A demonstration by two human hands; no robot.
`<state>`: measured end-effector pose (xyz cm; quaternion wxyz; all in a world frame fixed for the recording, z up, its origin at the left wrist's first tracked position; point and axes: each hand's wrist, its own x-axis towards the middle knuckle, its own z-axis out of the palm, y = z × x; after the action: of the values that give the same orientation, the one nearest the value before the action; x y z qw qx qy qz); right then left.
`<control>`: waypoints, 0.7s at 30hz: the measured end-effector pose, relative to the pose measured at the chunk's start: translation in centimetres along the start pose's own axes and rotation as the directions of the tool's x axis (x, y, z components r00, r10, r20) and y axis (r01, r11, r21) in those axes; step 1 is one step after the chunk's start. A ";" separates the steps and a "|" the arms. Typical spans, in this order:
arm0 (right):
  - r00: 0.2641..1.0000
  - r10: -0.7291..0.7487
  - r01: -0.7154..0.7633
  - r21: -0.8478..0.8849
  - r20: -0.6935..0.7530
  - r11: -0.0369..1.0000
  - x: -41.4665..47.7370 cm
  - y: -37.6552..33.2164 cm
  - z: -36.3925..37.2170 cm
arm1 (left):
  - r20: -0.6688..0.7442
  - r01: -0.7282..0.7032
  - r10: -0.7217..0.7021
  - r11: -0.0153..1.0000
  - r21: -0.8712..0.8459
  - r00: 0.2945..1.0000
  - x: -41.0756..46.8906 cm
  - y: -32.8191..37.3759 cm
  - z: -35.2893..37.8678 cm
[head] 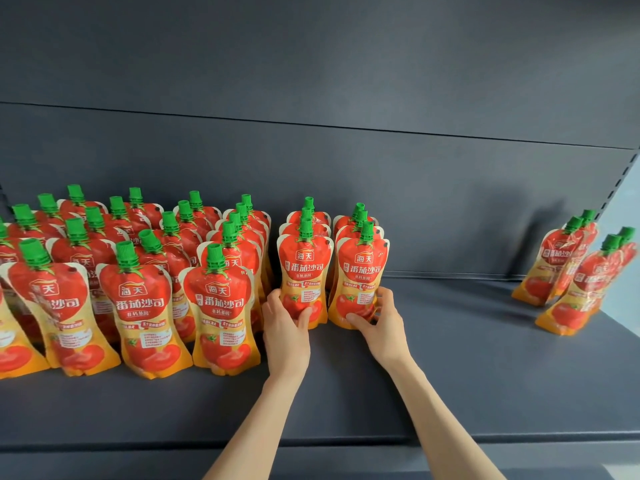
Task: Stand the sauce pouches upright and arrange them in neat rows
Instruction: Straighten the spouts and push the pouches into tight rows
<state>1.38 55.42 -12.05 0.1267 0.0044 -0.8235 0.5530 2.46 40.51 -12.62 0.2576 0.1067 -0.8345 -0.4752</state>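
Observation:
Red and orange tomato sauce pouches with green caps stand upright on a dark grey shelf (450, 358). Several rows fill the left side (138, 306). Two short rows stand in the middle. My left hand (285, 329) grips the base of the front pouch (304, 271) of the left middle row. My right hand (382, 322) grips the base of the front pouch (362, 275) of the right middle row. Both pouches stand upright on the shelf, a small gap between them.
Two more short rows of pouches (575, 271) stand apart at the far right, near the shelf's upright (620, 181). The shelf's back panel (346, 81) rises behind all rows. Bare shelf surface lies between the middle rows and the right group, and along the front edge.

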 end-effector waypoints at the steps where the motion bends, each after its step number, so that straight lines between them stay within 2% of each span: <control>1: 1.000 0.000 0.000 0.000 0.000 1.000 0.0 0.0 0.0 | 0.001 -0.002 0.002 1.000 0.004 1.000 0.0 0.0 0.0; 11: 1.000 0.021 -0.021 -0.018 0.002 1.000 -0.2 -0.1 0.0 | 0.032 0.025 -0.025 1.000 0.016 0.999 -0.3 0.3 -0.1; 15: 0.999 0.024 -0.028 -0.094 -0.041 0.995 -0.7 -0.1 -0.1 | 0.042 0.057 -0.057 0.998 0.010 0.998 -1.0 0.6 -0.6; 18: 0.993 0.031 -0.045 -0.121 -0.110 0.992 -1.7 -0.3 -1.0 | 0.027 0.007 -0.007 1.000 -0.001 1.000 -2.2 0.8 -1.2; 21: 0.986 -0.032 0.011 -0.125 -0.164 0.992 -2.7 -0.6 -3.3 | 0.003 -0.097 0.097 0.995 -0.014 0.995 -3.5 1.6 -1.3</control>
<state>4.72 57.82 -10.94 0.2007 -0.0407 -0.8427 0.4979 6.21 41.89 -11.90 0.2795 0.0633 -0.8358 -0.4683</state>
